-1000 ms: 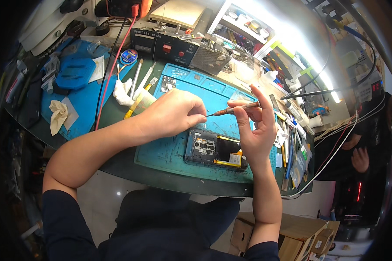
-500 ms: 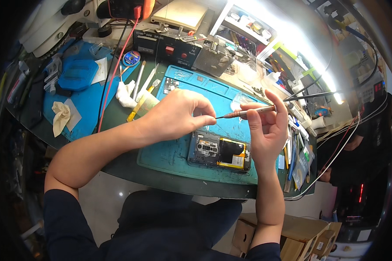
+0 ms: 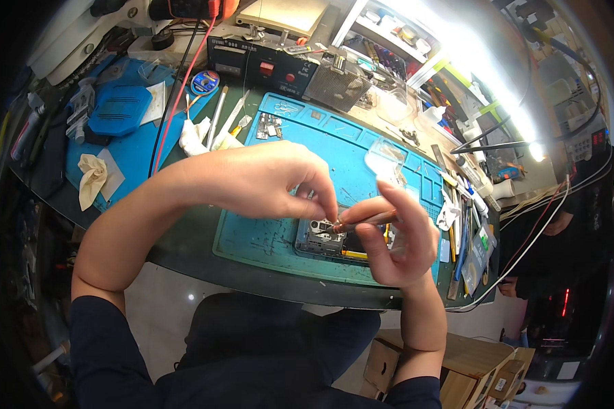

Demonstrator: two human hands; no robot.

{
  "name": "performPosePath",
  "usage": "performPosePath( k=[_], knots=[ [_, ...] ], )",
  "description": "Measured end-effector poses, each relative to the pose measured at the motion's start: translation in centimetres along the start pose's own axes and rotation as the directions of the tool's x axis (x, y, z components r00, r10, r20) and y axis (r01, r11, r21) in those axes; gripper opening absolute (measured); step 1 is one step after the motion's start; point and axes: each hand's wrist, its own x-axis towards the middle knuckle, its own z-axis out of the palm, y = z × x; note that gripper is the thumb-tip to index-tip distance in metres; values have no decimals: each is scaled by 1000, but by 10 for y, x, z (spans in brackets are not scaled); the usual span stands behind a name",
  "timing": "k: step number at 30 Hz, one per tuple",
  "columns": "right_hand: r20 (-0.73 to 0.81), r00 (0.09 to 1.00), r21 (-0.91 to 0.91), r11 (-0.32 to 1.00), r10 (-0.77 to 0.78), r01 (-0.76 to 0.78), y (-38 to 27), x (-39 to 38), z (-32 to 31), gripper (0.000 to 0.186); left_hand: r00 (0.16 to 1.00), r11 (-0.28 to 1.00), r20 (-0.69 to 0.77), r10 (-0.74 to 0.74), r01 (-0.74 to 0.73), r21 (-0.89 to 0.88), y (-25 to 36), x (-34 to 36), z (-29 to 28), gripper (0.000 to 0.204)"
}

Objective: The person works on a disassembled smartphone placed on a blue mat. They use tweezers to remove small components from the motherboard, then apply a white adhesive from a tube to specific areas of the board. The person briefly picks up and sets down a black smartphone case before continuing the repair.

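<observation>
While the right hand (image 3: 407, 249) grips a screwdriver (image 3: 382, 218) — left hand (image 3: 280, 183) curled, hold unclear — the phone shell (image 3: 312, 243) contains a battery (image 3: 355, 253).

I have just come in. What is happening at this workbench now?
Someone is working bare-handed on an opened smartphone, which lies on a blue work mat. The right hand holds a slim precision screwdriver above it, the tip near the camera section. The left hand is close to that tip; whether it holds anything is unclear.

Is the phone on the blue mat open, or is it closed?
The phone is open: its yellow-edged battery and inner parts lie exposed.
</observation>
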Motion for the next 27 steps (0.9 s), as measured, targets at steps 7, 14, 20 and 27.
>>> performPosePath(
  k=[7, 14, 20, 27],
  knots=[
    [136, 987, 2, 997, -80, 80, -4, 6, -7, 50, 990, 996, 134, 47, -37, -79, -3, 3, 8, 19],
    [160, 985, -8, 998, -60, 62, -2, 5, -8, 47, 992, 998, 127, 21, -13, -64, -6, 3, 11, 21],
    [216, 975, 26, 999, -52, 48, 1, 6, -6, 43, 992, 1000, 124, 18, -16, -21, -7, 2, 11, 19],
    [227, 973, -51, 998, 43, -32, -13, 7, -13, 47, 935, 966, -351, 40, 54, 255, -25, 6, 19, 15]
  ],
)
